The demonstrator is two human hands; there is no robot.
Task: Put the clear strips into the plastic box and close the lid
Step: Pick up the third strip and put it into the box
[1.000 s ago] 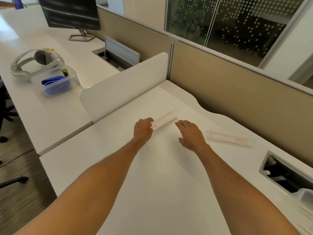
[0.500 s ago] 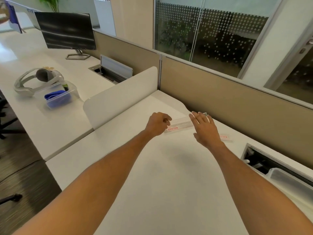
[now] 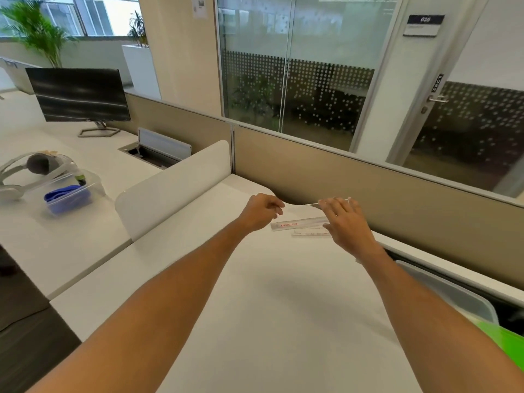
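A clear strip with a red label lies across the far side of the white desk. Beneath it, a second clear strip shows its near edge. My left hand is closed at the labelled strip's left end and seems to pinch it. My right hand hovers with fingers spread over the right ends of both strips, hiding them. A thin clear edge shows at its fingertips. A clear plastic box sits at the desk's right edge, partly cut off, with something green beside it.
A tan partition runs close behind the strips. A white divider stands to the left. On the neighbouring desk are a plastic tub of blue items, a headset and a monitor. A cable tray opening lies at right.
My left hand has carried the labelled strip rightward; it now lies over the second strip. My right hand shifted onto the strips' right ends. The view has tilted up.
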